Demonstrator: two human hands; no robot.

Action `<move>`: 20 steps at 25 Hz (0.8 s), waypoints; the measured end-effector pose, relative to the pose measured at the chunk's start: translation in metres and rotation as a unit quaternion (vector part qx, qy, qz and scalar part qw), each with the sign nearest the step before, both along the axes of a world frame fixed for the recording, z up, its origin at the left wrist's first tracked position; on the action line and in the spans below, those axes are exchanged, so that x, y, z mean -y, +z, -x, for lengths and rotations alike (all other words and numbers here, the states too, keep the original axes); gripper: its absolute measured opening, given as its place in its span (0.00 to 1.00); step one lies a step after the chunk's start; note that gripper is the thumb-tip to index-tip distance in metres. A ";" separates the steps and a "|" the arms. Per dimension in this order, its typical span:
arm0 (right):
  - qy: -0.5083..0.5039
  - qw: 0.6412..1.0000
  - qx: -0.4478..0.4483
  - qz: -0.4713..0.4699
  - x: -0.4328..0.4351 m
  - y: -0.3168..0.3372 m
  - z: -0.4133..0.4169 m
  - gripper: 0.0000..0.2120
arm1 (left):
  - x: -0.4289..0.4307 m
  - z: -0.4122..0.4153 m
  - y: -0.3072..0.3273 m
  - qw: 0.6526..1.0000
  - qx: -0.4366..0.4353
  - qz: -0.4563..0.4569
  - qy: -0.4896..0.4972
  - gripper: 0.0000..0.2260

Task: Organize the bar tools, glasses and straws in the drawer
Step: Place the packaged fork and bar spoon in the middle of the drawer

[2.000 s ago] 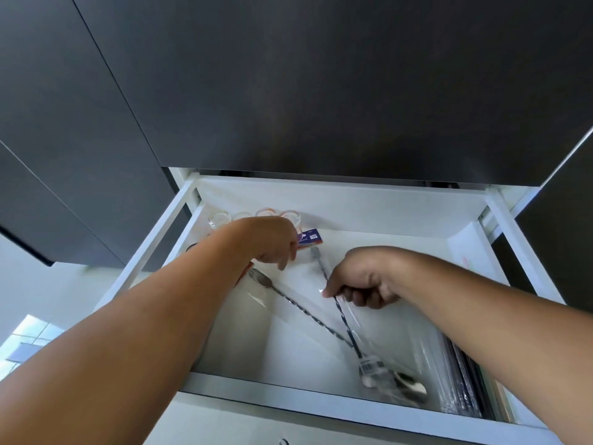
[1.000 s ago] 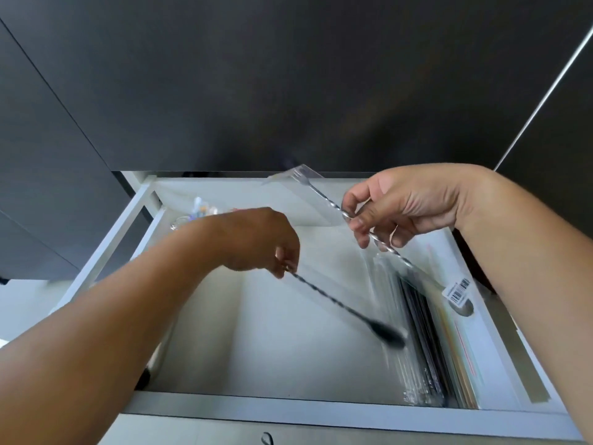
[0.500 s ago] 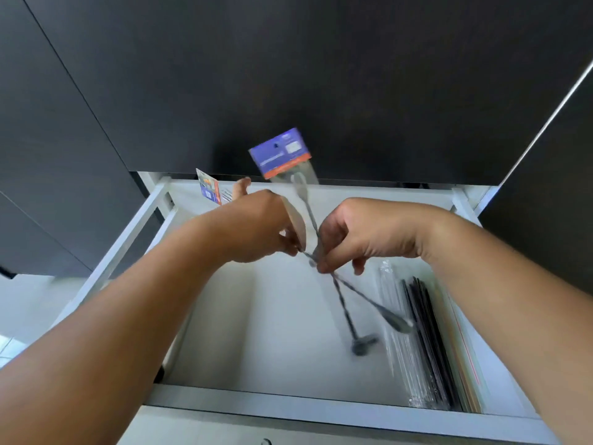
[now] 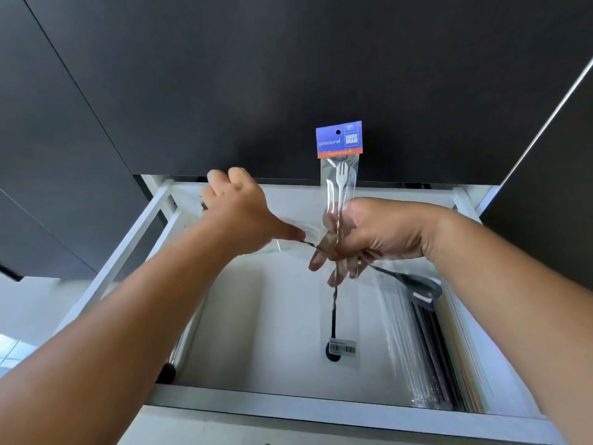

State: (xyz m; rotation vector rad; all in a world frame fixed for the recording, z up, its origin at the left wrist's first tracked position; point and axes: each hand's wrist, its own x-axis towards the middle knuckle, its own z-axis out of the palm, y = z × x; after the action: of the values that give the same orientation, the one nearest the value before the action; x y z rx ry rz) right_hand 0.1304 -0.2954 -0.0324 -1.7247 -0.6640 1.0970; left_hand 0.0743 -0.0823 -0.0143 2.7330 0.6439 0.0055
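Right hand (image 4: 375, 239) fingers clenched on two bagged bar spoons over the open white drawer (image 4: 288, 409): one bar spoon (image 4: 337, 220) upright, blue header card on top, second spoon (image 4: 414, 281) slanting right. Left hand (image 4: 240, 213) fingers released, thumb touching second spoon's twisted stem. Bagged straws (image 4: 426, 345) lie along drawer's right side.
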 end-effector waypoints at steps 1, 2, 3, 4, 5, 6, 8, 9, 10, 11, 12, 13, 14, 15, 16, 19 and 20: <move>0.011 1.000 -0.012 -0.003 0.000 -0.002 0.000 0.09 | 0.003 -0.001 -0.001 1.000 -0.010 -0.003 0.025 0.50; 0.015 1.000 -0.025 -0.007 -0.001 -0.005 0.001 0.11 | 0.005 -0.002 -0.002 0.999 -0.007 -0.017 0.046 0.49; 0.013 0.999 -0.041 -0.012 -0.003 -0.008 0.001 0.14 | 0.005 -0.002 -0.002 0.997 0.005 -0.033 0.064 0.48; 0.008 0.998 -0.055 -0.014 -0.004 -0.010 0.001 0.19 | 0.005 -0.002 -0.003 0.996 0.029 -0.044 0.075 0.47; 0.006 0.998 -0.065 -0.012 -0.004 -0.012 0.000 0.23 | 0.005 -0.003 -0.004 0.994 0.067 -0.046 0.079 0.45; 0.009 0.997 -0.071 -0.007 -0.003 -0.012 -0.001 0.25 | 0.004 -0.003 -0.006 0.990 0.111 -0.046 0.075 0.42; 0.016 0.996 -0.084 0.003 0.003 -0.011 -0.003 0.22 | 0.003 -0.004 -0.007 0.981 0.169 -0.017 0.090 0.36; 0.013 0.995 -0.098 0.005 0.006 -0.011 -0.004 0.21 | 0.002 -0.005 -0.005 0.977 0.171 0.038 0.124 0.34; 0.008 0.993 -0.116 0.002 0.008 -0.010 -0.004 0.21 | 0.001 -0.005 -0.002 0.964 0.161 0.120 0.172 0.33; 0.004 0.991 -0.135 -0.005 0.010 -0.010 -0.004 0.21 | 0.000 -0.006 0.001 0.941 0.148 0.213 0.218 0.32; 0.001 0.988 -0.152 -0.014 0.010 -0.010 -0.003 0.21 | 0.000 -0.005 0.005 0.908 0.141 0.307 0.249 0.31; 0.002 0.986 -0.168 -0.022 0.008 -0.011 -0.001 0.21 | -0.001 -0.006 0.007 0.869 0.144 0.399 0.254 0.30; 0.004 0.983 -0.179 -0.028 0.005 -0.013 0.003 0.20 | 0.000 -0.007 0.006 0.829 0.152 0.484 0.234 0.25; 0.007 0.981 -0.189 -0.031 0.001 -0.016 0.007 0.19 | 0.002 -0.007 0.004 0.793 0.151 0.553 0.206 0.18; 0.012 0.979 -0.200 -0.031 -0.005 -0.020 0.013 0.18 | 0.006 -0.005 0.001 0.768 0.134 0.599 0.181 0.13; 0.010 0.980 -0.200 -0.013 -0.022 -0.031 0.026 0.12 | 0.019 -0.001 -0.011 0.803 0.076 0.578 0.125 0.11; -0.001 0.986 -0.167 0.012 -0.026 -0.034 0.028 0.10 | 0.021 -0.002 -0.015 0.824 0.066 0.552 0.106 0.11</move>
State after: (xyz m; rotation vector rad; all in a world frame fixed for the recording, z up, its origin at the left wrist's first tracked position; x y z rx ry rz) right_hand 0.1025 -0.2691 -0.0663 -1.5104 -0.4394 1.3589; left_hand 0.0762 -0.1032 -0.0288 1.5152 0.6242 -0.0961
